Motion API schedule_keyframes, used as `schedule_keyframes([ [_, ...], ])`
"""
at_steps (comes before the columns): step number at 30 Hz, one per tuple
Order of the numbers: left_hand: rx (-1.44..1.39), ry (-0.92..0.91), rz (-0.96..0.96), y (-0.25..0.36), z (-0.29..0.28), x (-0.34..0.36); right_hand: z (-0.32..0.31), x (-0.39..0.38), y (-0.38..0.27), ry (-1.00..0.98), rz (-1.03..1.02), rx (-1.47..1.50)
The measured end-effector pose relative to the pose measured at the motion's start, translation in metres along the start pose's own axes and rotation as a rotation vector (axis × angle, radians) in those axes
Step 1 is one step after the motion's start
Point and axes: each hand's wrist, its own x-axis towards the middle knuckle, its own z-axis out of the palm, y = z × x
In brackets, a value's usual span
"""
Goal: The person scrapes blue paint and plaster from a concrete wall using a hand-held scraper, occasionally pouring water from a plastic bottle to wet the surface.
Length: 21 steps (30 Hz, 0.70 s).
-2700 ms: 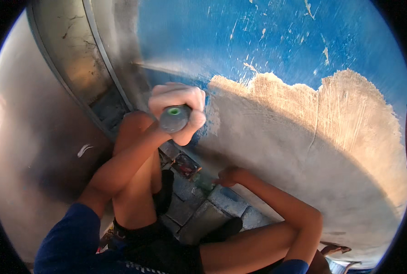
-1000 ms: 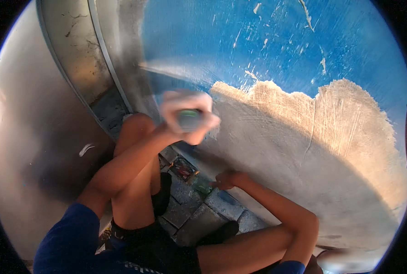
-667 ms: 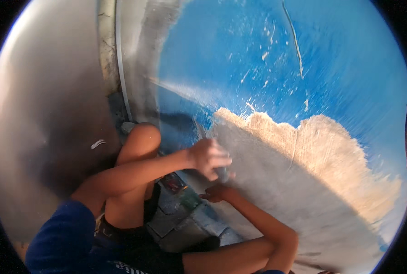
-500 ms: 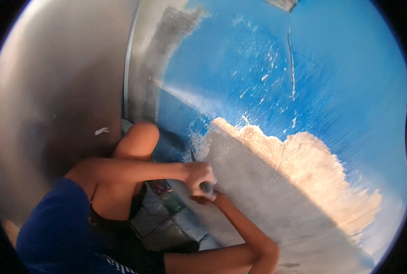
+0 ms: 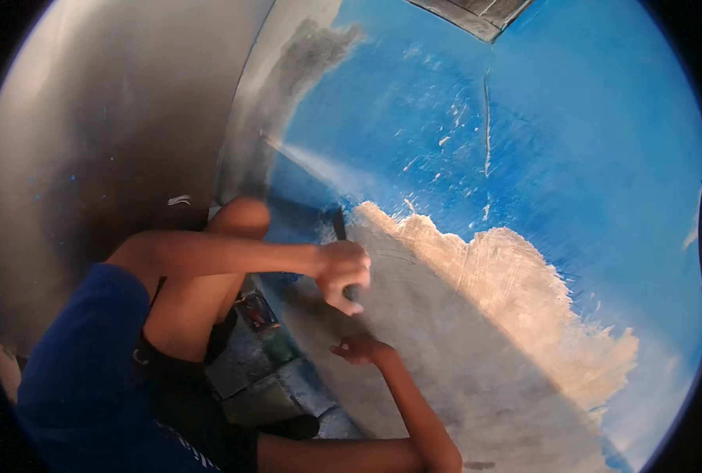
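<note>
My left hand [image 5: 343, 272] is closed around a scraper with a dark blade [image 5: 339, 223] that points up the wall. The dark butt of its handle peeks out below my fist. Behind the blade, blue paint meets a large bare grey patch [image 5: 414, 331] with a ragged, pale upper edge. Just below, my right hand [image 5: 360, 349] hovers in front of the grey patch with its fingers curled in. Nothing shows in it, and the two hands are apart. Slight motion blur softens my left hand.
A smooth grey-brown surface [image 5: 115, 158] rises close on my left. Grey paving blocks [image 5: 264, 398] lie below, beside a small dark reddish item [image 5: 258, 311]. My bent knee [image 5: 245, 217] is near the corner. A grey wooden frame corner [image 5: 489, 27] juts in at the top.
My hands were together and are now apart. The left one has risen with the scraper, its blade higher on the wall, while the right stays lower. The view has shifted slightly.
</note>
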Motion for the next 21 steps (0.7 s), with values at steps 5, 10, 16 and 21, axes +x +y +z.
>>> schedule_keyframes([
  [5,-0.219,-0.001,0.064,0.048,-0.024,0.020,0.022,-0.022,0.043,0.198,0.110,-0.108],
  [10,-0.313,0.219,0.102,0.043,-0.030,0.015,0.023,0.006,0.039,-0.012,0.207,0.060],
  [16,-0.314,0.357,0.059,0.016,-0.021,0.001,0.011,0.012,0.031,-0.099,0.267,-0.105],
  [21,-0.245,0.317,0.130,0.013,-0.010,0.004,0.020,0.029,0.037,-0.112,0.183,0.013],
])
